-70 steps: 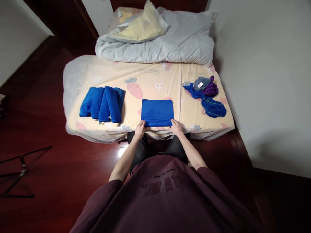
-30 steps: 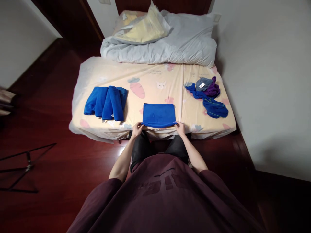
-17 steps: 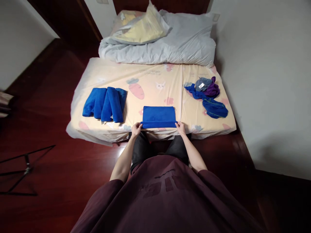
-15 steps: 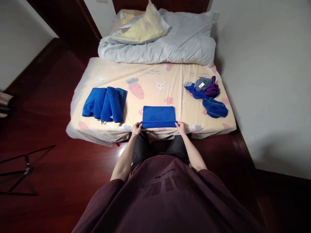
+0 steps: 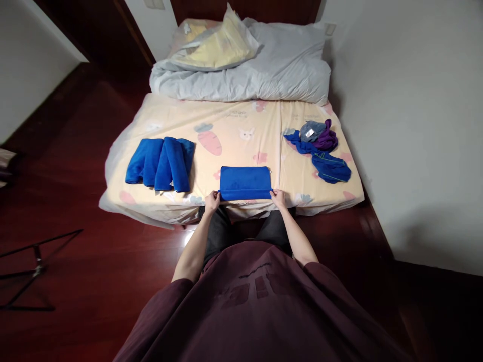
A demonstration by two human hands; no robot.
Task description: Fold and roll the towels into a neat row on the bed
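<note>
At the far left, a black metal stand is standing on the dark red floor. On the bed, a row of rolled blue cloths is lying well apart from both hands. Next, the left hand is pinching the left end of the flat blue cloth, its grip closed, thumb and fingers holding fabric. That cloth is lying between the two grips near the bed's front edge, its near strip folded over and its panel stretching beyond them. The right hand is pinching the strip's opposite end, its grip likewise closed. Farther right, a loose heap of garments, blue, grey-blue and purple, is lying well apart from that hand.
</note>
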